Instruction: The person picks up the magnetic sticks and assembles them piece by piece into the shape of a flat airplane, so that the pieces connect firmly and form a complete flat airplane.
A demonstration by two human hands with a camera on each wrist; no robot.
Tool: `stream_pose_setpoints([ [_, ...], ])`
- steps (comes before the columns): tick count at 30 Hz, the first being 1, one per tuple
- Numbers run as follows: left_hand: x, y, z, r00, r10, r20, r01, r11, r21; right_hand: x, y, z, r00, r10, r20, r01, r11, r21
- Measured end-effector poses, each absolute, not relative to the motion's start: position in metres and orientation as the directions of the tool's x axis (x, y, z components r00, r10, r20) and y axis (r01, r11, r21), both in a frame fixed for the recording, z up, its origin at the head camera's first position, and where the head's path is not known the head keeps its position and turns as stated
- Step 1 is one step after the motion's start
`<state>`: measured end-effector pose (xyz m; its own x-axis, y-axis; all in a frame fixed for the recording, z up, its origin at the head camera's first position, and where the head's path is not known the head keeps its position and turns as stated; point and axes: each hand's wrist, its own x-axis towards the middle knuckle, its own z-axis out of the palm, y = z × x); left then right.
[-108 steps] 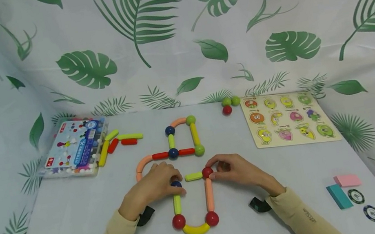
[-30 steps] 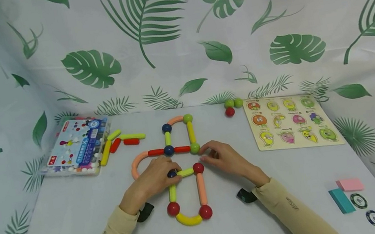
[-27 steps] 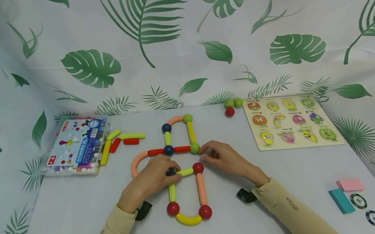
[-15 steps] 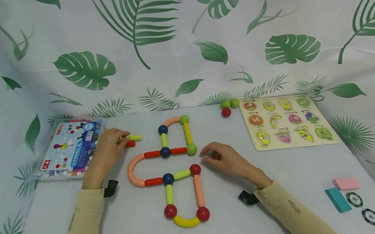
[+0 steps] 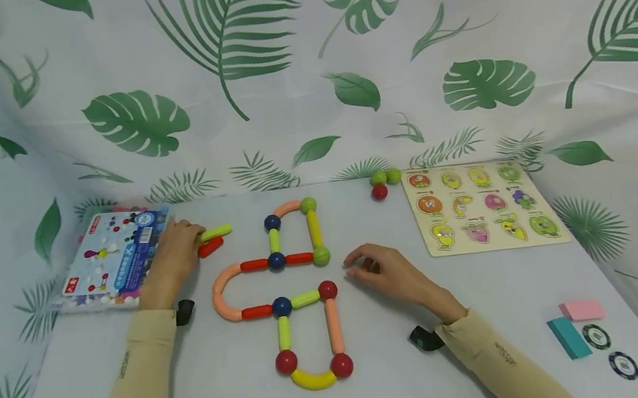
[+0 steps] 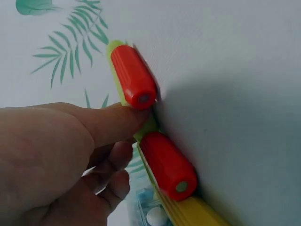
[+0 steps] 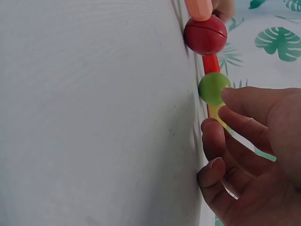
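Green rod [image 5: 217, 231] far left, just right of left hand [image 5: 176, 247], long axis roughly left-right, left end at fingertips. Red rod [image 5: 210, 247] just nearer, slanted. Left hand nearest; whether fingers grip anything, cannot tell. Right hand [image 5: 389, 275] well apart, fingers loosely bent, holding nothing. Second red rod [image 6: 168, 165], yellow rod [image 6: 200, 212] show only in left wrist view, yellow cut off.

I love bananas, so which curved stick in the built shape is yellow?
The curved yellow stick lowest in the head view, sitting between two red balls. The other curved sticks in the shape are peach-coloured.
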<state>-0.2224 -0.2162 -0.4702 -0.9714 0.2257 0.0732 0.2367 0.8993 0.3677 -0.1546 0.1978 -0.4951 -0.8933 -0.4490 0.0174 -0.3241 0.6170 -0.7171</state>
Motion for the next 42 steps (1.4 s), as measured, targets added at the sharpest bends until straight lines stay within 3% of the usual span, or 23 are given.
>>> stream_pose_setpoints([
  [12, -0.198, -0.171, -0.453, -0.935, 0.308, 0.178, 0.354, 0.856, 0.378, -0.151, 0.208, -0.495, -0.906, -0.422, 0.039, -0.319, 0.619, -0.718],
  [25, -0.169, -0.078, -0.441, -0.789, 0.563, 0.244, 0.613, 0.697, 0.373, -0.146, 0.226, -0.498, -0.924, -0.38, 0.049, -0.297, 0.631, -0.717],
  [36, -0.143, -0.017, -0.45, -0.664, 0.744, 0.079, 0.715, 0.601, 0.357, -0.146, 0.246, -0.499, -0.935, -0.342, 0.09, -0.304, 0.649, -0.698],
  [42, -0.135, -0.001, -0.459, -0.634, 0.773, 0.007, 0.741, 0.606, 0.291, -0.145, 0.252, -0.498, -0.942, -0.326, 0.082, -0.286, 0.645, -0.708],
])
